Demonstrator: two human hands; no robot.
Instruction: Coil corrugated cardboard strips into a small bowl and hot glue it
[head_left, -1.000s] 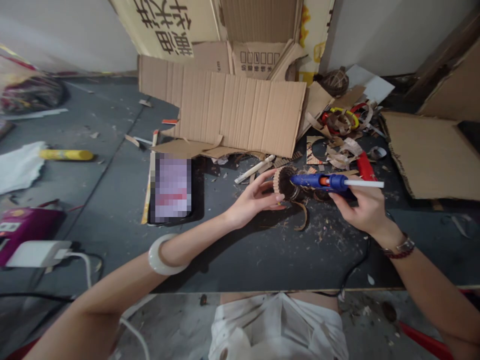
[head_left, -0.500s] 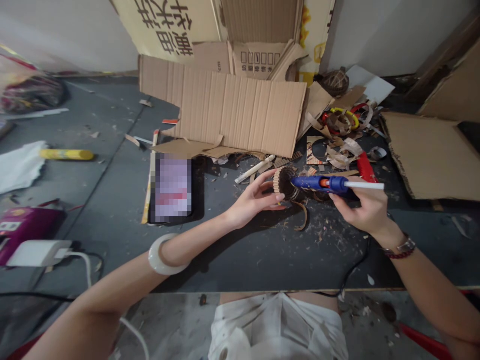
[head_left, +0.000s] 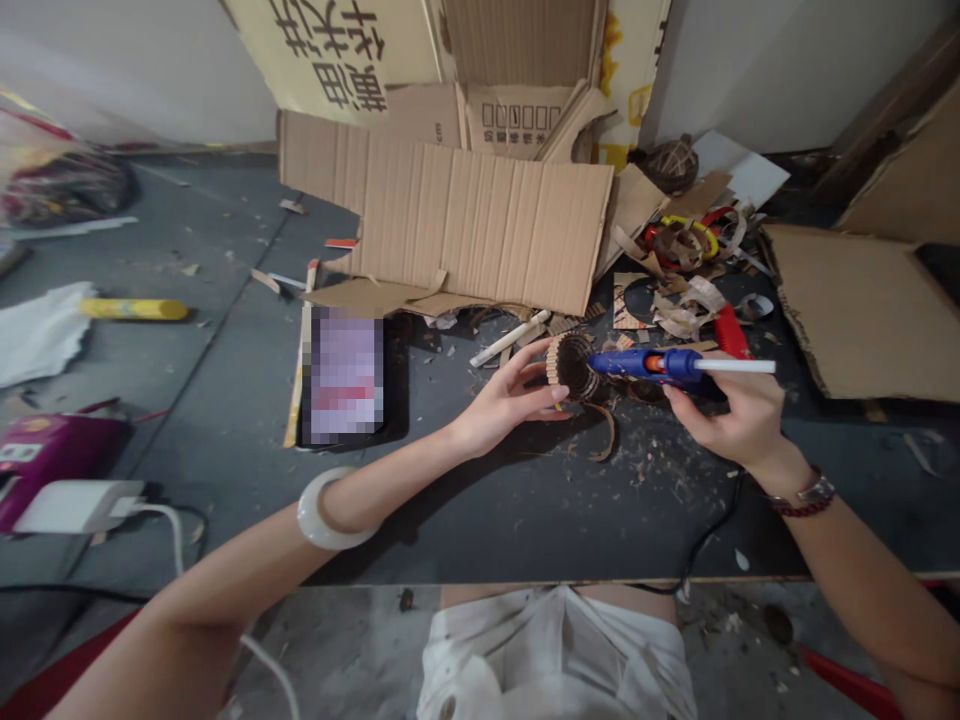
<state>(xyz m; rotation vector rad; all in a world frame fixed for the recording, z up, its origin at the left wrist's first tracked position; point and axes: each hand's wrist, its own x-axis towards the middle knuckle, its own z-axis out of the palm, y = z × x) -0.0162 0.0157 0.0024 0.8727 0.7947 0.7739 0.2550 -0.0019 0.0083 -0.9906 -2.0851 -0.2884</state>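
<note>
My left hand (head_left: 514,398) grips the left side of a round, hollow piece of corrugated cardboard (head_left: 574,366), with its ridges facing outward and its opening toward the right. In my right hand (head_left: 739,405) is a blue hot glue gun (head_left: 637,364), a white glue stick (head_left: 739,367) poking out of its back end. The gun's nozzle points left, close to the opening of the cardboard ring; whether it touches cannot be seen. Below the ring a curled cardboard strip (head_left: 606,435) hangs or lies near the table.
A phone (head_left: 345,375) lies left of my left hand. Behind stand large cardboard sheets (head_left: 480,220). Paper and cardboard scraps (head_left: 690,290) pile up at the back right. A yellow tube (head_left: 133,309), a purple box (head_left: 60,460) and a white plug (head_left: 79,507) are at the left.
My right hand has drawn the glue gun slightly to the right, so its nozzle is further out of the cardboard ring. My left hand stays in place.
</note>
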